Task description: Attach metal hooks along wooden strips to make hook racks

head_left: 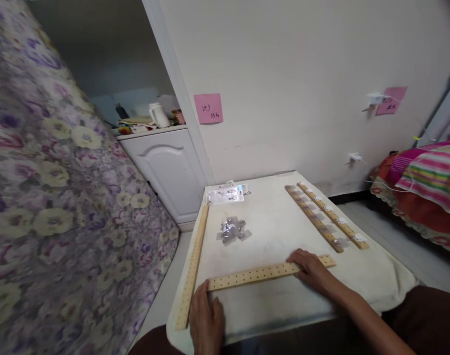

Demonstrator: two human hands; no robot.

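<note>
Head view looks down on a holed wooden strip (254, 276) lying flat across the near part of the table (277, 231), with one hand at each end of it. The right hand (310, 268) lies open and palm down on the strip's right portion, fingers spread along the wood, which seems meant to pin it flat so it does not slide on the white cloth. The left hand (206, 315) sits at the strip's left end; whether its fingers pinch the wood or only rest against it cannot be told. That end touches a second long strip (193, 261) running along the table's left edge, so the two meet in a corner, and the left hand appears placed to keep this joint steady. Behind the strip, a small heap of clear packets (232, 230) and a clear bag (227, 194) lie within reach. Two more strips (314, 219), side by side with small pieces on them, lie to the right. A pink note (208, 108) is stuck to the wall beyond.
</note>
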